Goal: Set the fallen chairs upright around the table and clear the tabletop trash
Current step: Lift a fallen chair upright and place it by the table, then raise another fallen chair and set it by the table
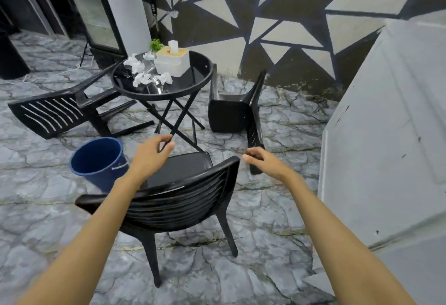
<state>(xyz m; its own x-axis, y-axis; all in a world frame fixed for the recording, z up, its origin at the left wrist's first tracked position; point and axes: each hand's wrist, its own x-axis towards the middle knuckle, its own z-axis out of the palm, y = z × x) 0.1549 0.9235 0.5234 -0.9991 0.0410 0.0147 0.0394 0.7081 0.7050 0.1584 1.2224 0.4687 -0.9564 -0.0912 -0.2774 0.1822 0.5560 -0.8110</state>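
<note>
Both hands out over the near chair (173,198), which stands upright beneath them. Left grip (152,152) loosely released, fingers curled around nothing; right grip (263,162) likewise released, empty. Beyond the left grip, crumpled tissues (142,73) litter the round surface (193,87). A fallen chair (60,111) lies far left, another fallen chair (236,111) just ahead of the right grip.

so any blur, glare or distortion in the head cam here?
Head view: wide-angle bowing at the edges; near chair backrest and blue bucket slightly motion-smeared; glass tabletop shows soft reflections, no harsh glare; lighting is even, shadows faint.
</note>
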